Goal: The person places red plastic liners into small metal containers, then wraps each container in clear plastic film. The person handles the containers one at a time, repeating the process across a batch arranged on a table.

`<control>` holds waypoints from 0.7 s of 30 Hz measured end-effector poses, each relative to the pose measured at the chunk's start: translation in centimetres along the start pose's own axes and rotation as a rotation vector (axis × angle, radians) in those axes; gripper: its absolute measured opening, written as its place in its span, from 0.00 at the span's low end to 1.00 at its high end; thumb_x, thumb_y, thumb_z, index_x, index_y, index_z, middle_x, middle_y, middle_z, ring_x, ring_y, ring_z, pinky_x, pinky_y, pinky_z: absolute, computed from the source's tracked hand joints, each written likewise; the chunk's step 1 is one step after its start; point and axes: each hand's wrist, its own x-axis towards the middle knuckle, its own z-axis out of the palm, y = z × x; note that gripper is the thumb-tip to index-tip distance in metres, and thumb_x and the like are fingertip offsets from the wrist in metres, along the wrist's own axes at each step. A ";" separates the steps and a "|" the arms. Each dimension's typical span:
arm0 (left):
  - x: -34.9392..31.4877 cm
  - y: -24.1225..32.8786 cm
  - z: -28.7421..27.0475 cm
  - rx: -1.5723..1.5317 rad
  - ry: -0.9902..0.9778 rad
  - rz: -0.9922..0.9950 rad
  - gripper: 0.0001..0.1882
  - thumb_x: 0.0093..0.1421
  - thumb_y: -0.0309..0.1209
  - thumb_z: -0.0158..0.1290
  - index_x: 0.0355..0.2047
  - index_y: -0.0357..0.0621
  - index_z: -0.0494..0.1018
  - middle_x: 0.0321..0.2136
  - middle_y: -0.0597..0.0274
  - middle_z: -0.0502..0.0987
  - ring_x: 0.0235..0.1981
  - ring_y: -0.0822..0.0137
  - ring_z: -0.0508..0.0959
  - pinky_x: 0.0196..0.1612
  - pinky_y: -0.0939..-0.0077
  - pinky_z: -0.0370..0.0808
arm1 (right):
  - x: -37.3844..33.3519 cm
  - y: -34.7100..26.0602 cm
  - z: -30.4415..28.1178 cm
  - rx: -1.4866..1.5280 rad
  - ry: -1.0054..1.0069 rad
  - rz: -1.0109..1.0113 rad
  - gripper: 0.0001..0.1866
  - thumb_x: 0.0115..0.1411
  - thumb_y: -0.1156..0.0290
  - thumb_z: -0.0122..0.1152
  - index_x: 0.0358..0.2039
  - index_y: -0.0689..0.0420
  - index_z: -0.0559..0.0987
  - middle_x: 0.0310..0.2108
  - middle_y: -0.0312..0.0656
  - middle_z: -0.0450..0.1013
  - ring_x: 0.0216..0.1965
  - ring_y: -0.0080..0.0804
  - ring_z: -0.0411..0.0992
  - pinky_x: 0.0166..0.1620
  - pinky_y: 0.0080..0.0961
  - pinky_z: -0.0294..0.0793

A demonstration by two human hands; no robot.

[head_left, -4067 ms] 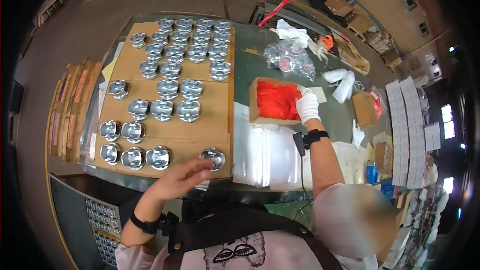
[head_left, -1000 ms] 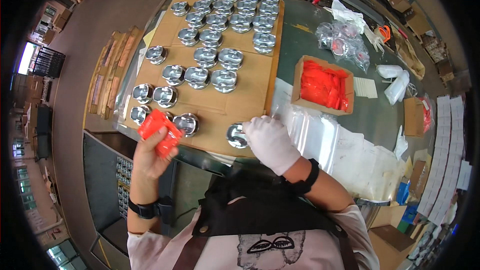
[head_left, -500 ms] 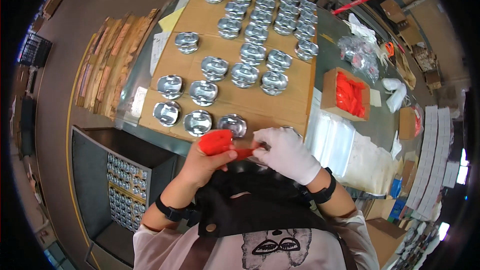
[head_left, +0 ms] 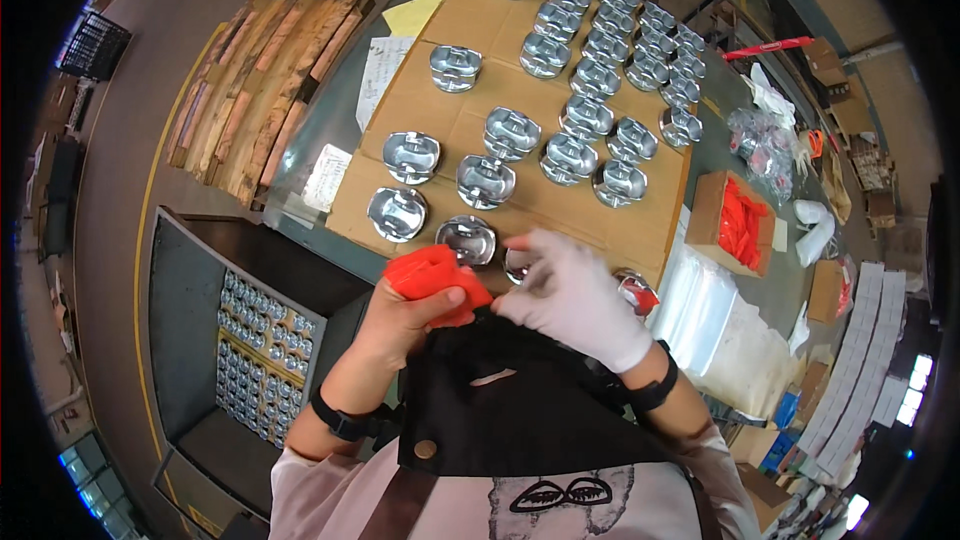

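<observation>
My bare left hand [head_left: 400, 325] is closed round a folded wad of thin red plastic, seemingly bags [head_left: 430, 275]. My right hand [head_left: 575, 295], in a white glove, is just right of the wad, slightly blurred. Its thumb and forefinger are apart, with nothing visible between them. Partly hidden behind those fingers is a shiny metal piston [head_left: 518, 265]. Another piston [head_left: 466, 240] sits on the cardboard just beyond the red wad. Beside my right wrist is a piston with red plastic [head_left: 637, 292] against it.
Several pistons [head_left: 570, 158] stand on a cardboard sheet [head_left: 400, 110] on the table. A box of red plastic [head_left: 722, 225] and clear film [head_left: 672, 285] are at right. To the left are a wooden pallet [head_left: 270, 90] and a dark bin [head_left: 195, 340] holding more pistons.
My right hand's fingers have parted and come away from the strip of red plastic that stretched between my hands. The view has shifted, so the table appears farther right and tilted.
</observation>
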 end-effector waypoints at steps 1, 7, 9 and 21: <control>0.4 -0.1 0.2 0.065 -0.030 0.006 0.22 0.54 0.21 0.61 0.49 0.39 0.70 0.39 0.57 0.78 0.36 0.63 0.81 0.36 0.69 0.83 | 0.5 -0.9 0.2 0.181 -0.143 0.077 0.20 0.49 0.69 0.65 0.44 0.58 0.76 0.36 0.47 0.75 0.36 0.46 0.75 0.41 0.41 0.74; -0.6 -0.4 -2.3 0.025 0.143 0.097 0.21 0.53 0.23 0.63 0.47 0.39 0.70 0.34 0.60 0.78 0.30 0.71 0.79 0.27 0.77 0.79 | 2.6 -0.6 0.9 -0.325 -0.295 -0.081 0.07 0.50 0.70 0.61 0.30 0.56 0.77 0.28 0.49 0.76 0.35 0.48 0.76 0.40 0.42 0.74; -1.7 -0.8 -3.4 -0.090 0.286 0.110 0.25 0.54 0.21 0.61 0.51 0.39 0.67 0.36 0.59 0.77 0.30 0.67 0.79 0.27 0.76 0.79 | 3.6 -0.8 1.4 -0.192 -0.118 -0.033 0.06 0.51 0.69 0.61 0.29 0.56 0.77 0.27 0.49 0.76 0.34 0.47 0.76 0.41 0.43 0.74; -3.0 -1.0 -4.5 -0.431 0.064 0.157 0.26 0.59 0.18 0.49 0.58 0.35 0.60 0.51 0.47 0.72 0.52 0.52 0.75 0.53 0.55 0.75 | 4.2 -0.6 4.7 -0.417 0.102 -0.207 0.21 0.46 0.64 0.69 0.41 0.56 0.77 0.36 0.46 0.72 0.34 0.41 0.75 0.39 0.37 0.76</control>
